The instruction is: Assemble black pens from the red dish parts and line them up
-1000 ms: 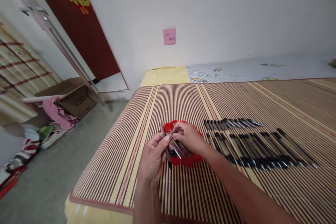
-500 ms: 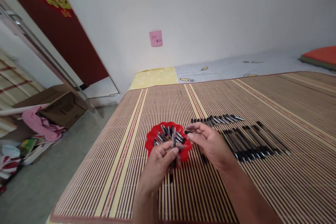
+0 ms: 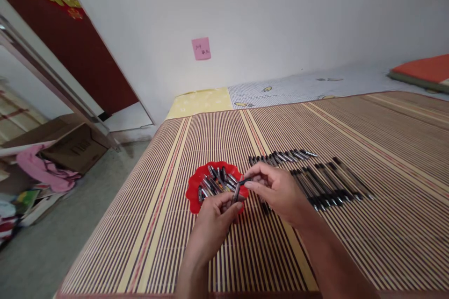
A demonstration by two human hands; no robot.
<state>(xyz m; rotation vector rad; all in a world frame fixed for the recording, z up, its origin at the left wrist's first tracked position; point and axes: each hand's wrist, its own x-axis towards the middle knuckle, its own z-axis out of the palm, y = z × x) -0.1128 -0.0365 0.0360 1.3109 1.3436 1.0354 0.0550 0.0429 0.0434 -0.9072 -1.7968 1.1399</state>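
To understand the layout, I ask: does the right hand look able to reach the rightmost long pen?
Probably yes: that pen lies uncovered on the mat, though the right hand grips something dark.

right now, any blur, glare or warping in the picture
Head view: even, dim light; small glints on the laid-out pens; the pen in the left hand and black piece in the right hand look soft; dark red door leans, probably wide-angle distortion.

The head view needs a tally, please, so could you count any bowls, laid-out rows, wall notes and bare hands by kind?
Red bowl: 1
Laid-out rows (far row, near row): 2
Pink wall note: 1
Left hand, right hand: 2
Total: 6
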